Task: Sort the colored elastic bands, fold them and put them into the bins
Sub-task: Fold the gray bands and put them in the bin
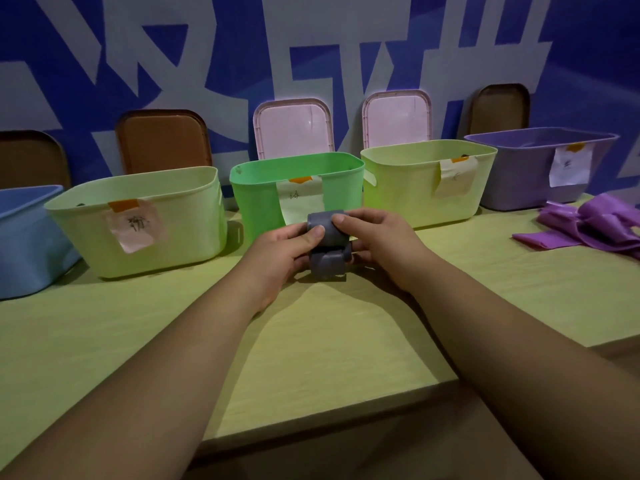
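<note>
A grey elastic band (327,263), folded into a thick wad, is held just above the table in front of the green bin (341,199). My left hand (284,252) grips its left side with the thumb on top. My right hand (372,237) grips the right side, thumb pressing the upper fold. A pile of purple elastic bands (595,225) lies on the table at the far right. The bins stand in a row along the wall: a blue bin (24,244), a pale yellow-green bin (180,233), the green one, another yellow-green bin (408,192) and a purple bin (519,178).
Paper labels (135,226) are taped to the bins' fronts. Brown lids (162,142) and pink lids (294,128) lean against the blue patterned wall behind the bins. The light green table (311,358) has its front edge near me, stepping back on the right.
</note>
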Tool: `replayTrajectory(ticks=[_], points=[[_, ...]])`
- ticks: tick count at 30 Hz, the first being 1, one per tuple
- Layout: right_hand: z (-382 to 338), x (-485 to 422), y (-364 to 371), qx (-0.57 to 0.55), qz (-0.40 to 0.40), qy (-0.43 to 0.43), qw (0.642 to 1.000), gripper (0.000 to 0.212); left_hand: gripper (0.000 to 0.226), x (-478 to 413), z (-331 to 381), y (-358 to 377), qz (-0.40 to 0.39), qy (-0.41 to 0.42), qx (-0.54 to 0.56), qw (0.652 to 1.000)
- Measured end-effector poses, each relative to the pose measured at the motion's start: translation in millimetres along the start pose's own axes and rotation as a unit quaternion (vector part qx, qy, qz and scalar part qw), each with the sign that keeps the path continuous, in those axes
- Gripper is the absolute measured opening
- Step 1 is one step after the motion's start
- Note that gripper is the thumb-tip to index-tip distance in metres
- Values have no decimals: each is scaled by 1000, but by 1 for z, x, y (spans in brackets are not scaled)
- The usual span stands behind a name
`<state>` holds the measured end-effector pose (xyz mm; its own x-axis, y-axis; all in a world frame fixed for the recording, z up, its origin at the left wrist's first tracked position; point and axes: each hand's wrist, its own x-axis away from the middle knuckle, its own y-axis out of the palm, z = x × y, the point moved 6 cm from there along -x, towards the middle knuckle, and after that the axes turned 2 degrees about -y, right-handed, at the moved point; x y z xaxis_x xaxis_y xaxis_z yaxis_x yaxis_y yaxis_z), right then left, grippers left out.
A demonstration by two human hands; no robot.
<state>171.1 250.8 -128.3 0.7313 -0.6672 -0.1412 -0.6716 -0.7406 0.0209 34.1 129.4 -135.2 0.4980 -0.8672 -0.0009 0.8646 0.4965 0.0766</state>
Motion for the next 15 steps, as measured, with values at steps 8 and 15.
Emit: replayTrajectory(ticks=[8,15], points=[[8,-5,-1,9,28,30,999,30,20,-5,-9,-5,10,-17,-60,998],[14,-4,-1,-34,24,83,996,30,27,-5,-11,-4,20,-75,-106,991]])
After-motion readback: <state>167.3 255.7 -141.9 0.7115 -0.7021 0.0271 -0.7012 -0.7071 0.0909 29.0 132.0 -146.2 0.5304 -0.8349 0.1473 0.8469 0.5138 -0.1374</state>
